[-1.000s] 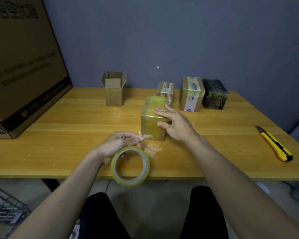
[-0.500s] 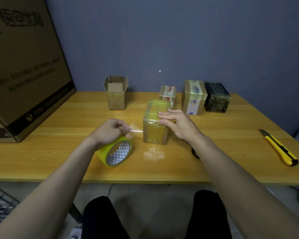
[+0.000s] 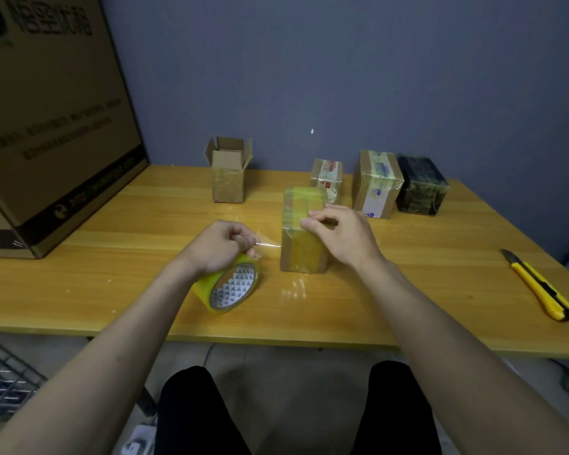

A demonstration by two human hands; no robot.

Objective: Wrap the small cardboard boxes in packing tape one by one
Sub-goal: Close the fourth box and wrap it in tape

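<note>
At the middle of the surface [image 3: 112,224], seen from the head view, the box in hand [image 3: 304,238] stands upright, already banded in yellowish tape. Your right hand [image 3: 339,238] rests on its top right edge, fingers curled over the corner and pressing the tape down. Your left hand [image 3: 220,247] is just left of the box, its grip clamped on the tape roll [image 3: 230,287], which hangs tilted at the near side of the hand. A short clear strip of tape [image 3: 268,243] spans from roll to box.

Keep that strip taut and level with the box face. Hold the box firmly so it does not turn or slide. Lead the roll round the box at steady tension, and smooth each face before the next corner. In my judgement, slack here would make wrinkles.

Count, head view:
- Small boxes: five. One in hand; one open box [image 3: 229,175] far left; three in a far-right row: a labelled box [image 3: 326,178], a taller taped box [image 3: 376,185], a dark box [image 3: 421,185].
- Tape rolls: one.
- Utility knives: one, yellow [image 3: 539,284], near right.
- Large cartons: one [image 3: 46,110], far left.
</note>
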